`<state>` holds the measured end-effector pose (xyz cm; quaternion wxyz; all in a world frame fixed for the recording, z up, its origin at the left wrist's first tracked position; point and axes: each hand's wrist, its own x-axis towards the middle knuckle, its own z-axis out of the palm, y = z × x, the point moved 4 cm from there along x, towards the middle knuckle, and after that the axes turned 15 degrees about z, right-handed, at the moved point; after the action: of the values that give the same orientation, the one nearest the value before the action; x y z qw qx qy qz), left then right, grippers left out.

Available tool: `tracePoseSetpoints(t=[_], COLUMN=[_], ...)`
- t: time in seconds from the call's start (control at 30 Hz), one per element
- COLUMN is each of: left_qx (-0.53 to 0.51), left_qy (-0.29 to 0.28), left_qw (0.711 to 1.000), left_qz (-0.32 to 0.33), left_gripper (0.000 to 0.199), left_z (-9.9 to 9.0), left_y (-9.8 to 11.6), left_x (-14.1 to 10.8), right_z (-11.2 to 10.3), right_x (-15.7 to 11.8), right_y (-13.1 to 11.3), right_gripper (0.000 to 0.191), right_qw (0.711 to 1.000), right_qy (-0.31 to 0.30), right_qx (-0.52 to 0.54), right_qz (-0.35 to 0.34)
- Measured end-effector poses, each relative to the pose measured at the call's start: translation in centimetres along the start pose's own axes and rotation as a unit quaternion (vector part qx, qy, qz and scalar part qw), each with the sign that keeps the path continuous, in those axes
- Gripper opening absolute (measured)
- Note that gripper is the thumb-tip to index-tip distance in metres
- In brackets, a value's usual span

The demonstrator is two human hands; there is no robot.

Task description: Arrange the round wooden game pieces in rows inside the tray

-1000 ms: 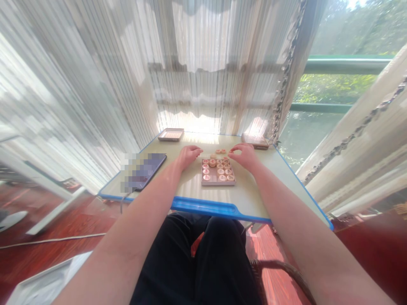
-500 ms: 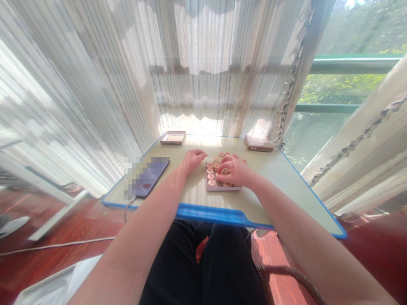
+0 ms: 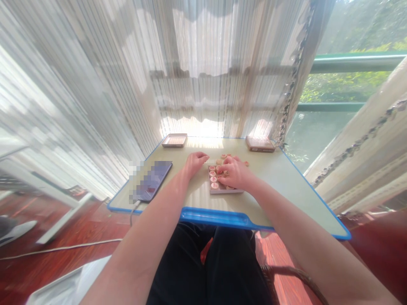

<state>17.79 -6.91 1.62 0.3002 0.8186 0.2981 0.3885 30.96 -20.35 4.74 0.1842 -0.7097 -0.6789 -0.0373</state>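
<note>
A shallow box (image 3: 226,191) holds several round wooden pieces with red characters, such as the piece (image 3: 215,185) at its near left corner. Over the box's right part is my right hand (image 3: 234,173), its fingers bent down among the pieces and apart; whether a piece is between them is hidden. My left hand (image 3: 196,163) is left of the box near its far left corner, thumb and fingertips close together; anything between them is too small to make out. Beyond the box lie several loose pieces, one of them a plain-looking piece (image 3: 218,162).
The table (image 3: 295,190) has a blue edge. An open tray (image 3: 174,140) stands at its back left and a closed box (image 3: 260,143) at its back right. A dark phone or tablet (image 3: 156,180) with a cable lies on the left. Curtains (image 3: 210,55) hang behind.
The whole view has shifted slightly, moving the table a little right in the picture. The right hand's fingers have moved slightly over the box; the left hand stays beside it.
</note>
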Motion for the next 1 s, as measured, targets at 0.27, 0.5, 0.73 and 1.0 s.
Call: tracePoseSetpoints(t=[0.27,0.5,0.73,1.0], left_qx=[-0.008,-0.013,-0.023,0.005], left_qy=[0.004,0.001,0.007,-0.004], left_qw=[1.000,1.000,1.000,1.000], left_qz=[-0.009,-0.007,-0.011,-0.004], left_gripper=[0.031,0.029,0.029,0.028], left_z=[0.13,0.20,0.37,0.46], left_y=[-0.24,-0.21,-0.26,0.41], left_x=[0.18,0.35,0.35,0.22], right_z=[-0.27,0.23,0.29,-0.01], right_x=[-0.25,-0.42,-0.44,-0.72], right_y=[-0.28,-0.09,-0.05,-0.46], right_gripper=[0.013,0.017,0.017,0.021], right_qw=[0.999,0.999,0.998,0.998], right_qy=[-0.036,-0.021,-0.020,-0.020], right_qx=[-0.014,-0.014,-0.011,-0.019], right_qz=[0.028,0.047,0.059,0.060])
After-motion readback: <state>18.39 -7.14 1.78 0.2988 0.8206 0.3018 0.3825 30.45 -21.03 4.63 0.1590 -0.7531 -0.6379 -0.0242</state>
